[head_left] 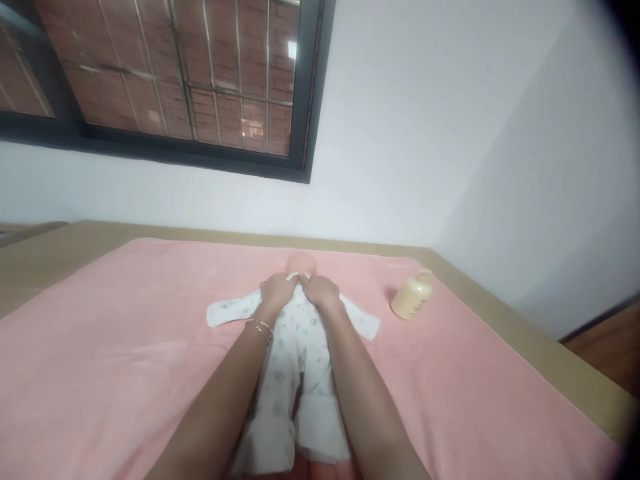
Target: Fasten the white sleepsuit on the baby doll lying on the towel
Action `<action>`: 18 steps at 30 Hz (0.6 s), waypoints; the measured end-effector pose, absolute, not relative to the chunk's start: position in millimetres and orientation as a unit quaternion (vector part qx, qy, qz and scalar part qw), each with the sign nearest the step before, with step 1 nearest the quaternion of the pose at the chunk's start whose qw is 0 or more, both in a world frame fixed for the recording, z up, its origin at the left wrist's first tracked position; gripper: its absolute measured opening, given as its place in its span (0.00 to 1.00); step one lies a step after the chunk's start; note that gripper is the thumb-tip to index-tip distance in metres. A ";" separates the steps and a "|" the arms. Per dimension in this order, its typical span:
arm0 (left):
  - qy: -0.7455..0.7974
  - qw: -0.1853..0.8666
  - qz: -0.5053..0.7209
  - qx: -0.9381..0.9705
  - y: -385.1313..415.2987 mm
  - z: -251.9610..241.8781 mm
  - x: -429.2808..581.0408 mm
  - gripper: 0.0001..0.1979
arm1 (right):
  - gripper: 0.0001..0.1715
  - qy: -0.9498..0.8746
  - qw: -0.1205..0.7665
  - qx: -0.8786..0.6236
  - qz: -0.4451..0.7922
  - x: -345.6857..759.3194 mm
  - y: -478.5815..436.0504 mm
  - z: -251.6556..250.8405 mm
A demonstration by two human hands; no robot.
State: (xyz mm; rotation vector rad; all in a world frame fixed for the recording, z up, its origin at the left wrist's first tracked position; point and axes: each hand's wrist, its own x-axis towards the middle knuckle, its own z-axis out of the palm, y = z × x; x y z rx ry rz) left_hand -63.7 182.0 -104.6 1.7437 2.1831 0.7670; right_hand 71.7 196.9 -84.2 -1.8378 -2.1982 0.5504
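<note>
A bald, doll-like figure lies on its back on the pink blanket, its rounded head (301,261) pointing away from me. It wears a white baby romper (280,373) with small green prints; the sleeves spread to both sides and the two legs reach toward me. At the collar, my left hand (279,292) is closed with its thumb and fingers pinching the cloth. Right beside it, my right hand (323,291) pinches the other side of the neckline. Both hands hide most of the chest and shoulders. A bracelet (260,328) circles my left wrist.
The pink blanket (125,347) covers most of a tan table or bed surface (480,300). To the right stands a pale yellow pump bottle (413,297), looking tilted. Behind are a white wall (380,133) and a dark-framed window (307,100) with metal bars.
</note>
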 end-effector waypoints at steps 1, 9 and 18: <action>0.744 0.115 0.275 0.598 180.5 -104.4 -62.8 0.23 | 0.44 -0.746 0.108 -0.627 0.199 73.0 199.6 -86.9; 0.753 0.129 0.251 0.594 182.3 -107.4 -64.9 0.27 | 0.43 -0.762 0.128 -0.598 0.214 74.4 194.0 -75.4; 0.734 0.104 0.283 0.609 177.0 -105.3 -63.3 0.21 | 0.45 -0.733 0.105 -0.634 0.224 73.3 199.0 -84.6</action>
